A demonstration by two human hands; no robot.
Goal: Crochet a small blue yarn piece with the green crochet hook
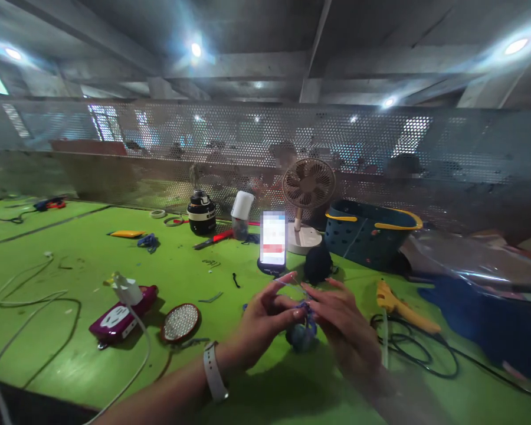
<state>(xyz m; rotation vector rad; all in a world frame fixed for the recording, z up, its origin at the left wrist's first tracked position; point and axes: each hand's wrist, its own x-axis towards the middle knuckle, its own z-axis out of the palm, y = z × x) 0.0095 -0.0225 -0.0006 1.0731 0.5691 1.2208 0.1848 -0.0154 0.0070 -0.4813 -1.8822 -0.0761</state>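
My left hand point(263, 321) and my right hand point(340, 324) meet above the green table point(71, 354), fingertips pinched together on a small blue-purple piece point(304, 310) that looks like yarn or fabric. A blue ball-like lump point(301, 337) hangs or lies just below the fingers. My left wrist wears a white band point(215, 372). A dark round lump point(317, 264) sits behind the hands, and a phone point(273, 239) stands upright on a stand with its screen lit.
A yellow glue gun point(400, 307) with a black cable lies to the right. A blue basket point(371, 233), small fan point(307, 189), purple power strip point(121, 316), round LED lamp point(180, 322), white cables and clear plastic over blue cloth point(478, 277) surround the spot. A perforated screen backs the table.
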